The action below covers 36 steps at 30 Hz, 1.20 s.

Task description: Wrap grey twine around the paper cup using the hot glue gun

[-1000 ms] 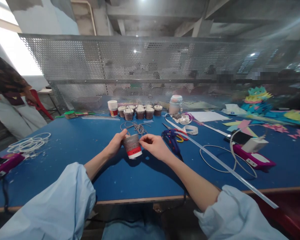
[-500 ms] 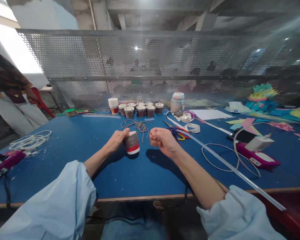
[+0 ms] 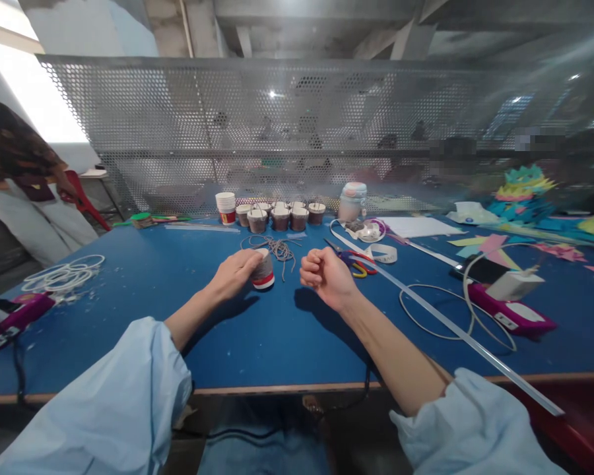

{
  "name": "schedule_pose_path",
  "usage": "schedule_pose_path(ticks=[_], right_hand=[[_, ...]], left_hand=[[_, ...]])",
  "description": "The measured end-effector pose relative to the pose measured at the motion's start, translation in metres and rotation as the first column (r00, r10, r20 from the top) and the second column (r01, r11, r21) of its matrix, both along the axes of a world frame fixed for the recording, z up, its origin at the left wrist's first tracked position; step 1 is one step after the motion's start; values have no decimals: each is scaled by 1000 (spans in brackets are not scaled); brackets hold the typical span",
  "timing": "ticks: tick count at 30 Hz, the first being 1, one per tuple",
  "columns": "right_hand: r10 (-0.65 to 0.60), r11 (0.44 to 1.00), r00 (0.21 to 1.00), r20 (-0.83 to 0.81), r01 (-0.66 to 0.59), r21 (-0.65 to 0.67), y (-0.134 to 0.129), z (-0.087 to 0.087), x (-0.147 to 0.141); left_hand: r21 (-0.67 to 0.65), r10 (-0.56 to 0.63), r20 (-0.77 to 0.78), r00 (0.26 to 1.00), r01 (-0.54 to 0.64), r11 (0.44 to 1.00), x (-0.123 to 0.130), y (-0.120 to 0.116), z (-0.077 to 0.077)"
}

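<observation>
My left hand (image 3: 236,272) is closed around a paper cup (image 3: 263,278), its fingers over the cup's left side and top. Grey cord is wound round the cup's upper part; a red band and a white rim show at the bottom end. To the right, my right hand (image 3: 325,277) is raised above the table with curled fingers, apart from the cup. What its fingers hold, if anything, cannot be made out. Just beyond the hands lies a loose tangle of grey cord (image 3: 278,249). Scissors (image 3: 359,262) with red and yellow handles lie beside my right hand.
Several cord-wrapped cups (image 3: 280,218) stand at the back beside a stack of paper cups (image 3: 226,208). A pale jar (image 3: 352,201) is to their right. A long clear strip (image 3: 455,332) crosses the right side, near a purple power strip (image 3: 512,313). White cable (image 3: 62,274) lies coiled left.
The cup has turned and risen slightly, with my left hand now covering more of it. My right hand's fingers have rolled, and it has shifted slightly right.
</observation>
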State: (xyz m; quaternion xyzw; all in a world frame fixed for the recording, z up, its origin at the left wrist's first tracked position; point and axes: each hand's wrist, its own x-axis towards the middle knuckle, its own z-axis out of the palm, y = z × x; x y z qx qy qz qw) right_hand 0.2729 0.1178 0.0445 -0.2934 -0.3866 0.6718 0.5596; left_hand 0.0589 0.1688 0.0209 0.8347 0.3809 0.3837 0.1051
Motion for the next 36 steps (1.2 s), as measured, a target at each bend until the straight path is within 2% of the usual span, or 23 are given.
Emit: schedule_pose_path(ticks=[3,5,10,13,16,18,22,26,29,32,36], right_hand=[[-29,1000,999,45,29,-5,3,-7,-5],[-48,999,996,77,49,-6,4,-11,-8],[-32,999,984,176,33,-5,3,-18,-15],[3,1000,976,218,0,-13,-1,-19,-19],[72,997,970,232,-67,-29,-6,-18,-22],[122,993,969,217,-118,-30,-9,-18,-22],[157,987,974,166,-151,-49,-10,-19,-22],[164,982,979,118,-152,-110,-9,-21,-21],[189,977,978,92,-178,-115,-8,-22,-20],[255,964,965,58,-249,-94,-9,-21,-20],[292,953,956,32,-288,-93,-9,-18,-18]], left_hand=[[-65,11,44,999,-8,998,0,-1,2],[-35,28,65,997,-26,999,-1,-2,4],[153,11,153,988,-35,988,-1,-9,11],[303,0,240,971,-75,950,3,-20,14],[450,-59,169,984,-24,892,11,-34,11],[479,-92,92,992,37,877,18,-41,7],[410,-140,53,989,106,906,27,-49,0],[291,-186,150,971,137,947,29,-50,2],[234,-226,241,944,170,957,30,-52,5],[216,-185,286,940,125,968,30,-56,8],[154,-11,350,937,-46,987,26,-58,14]])
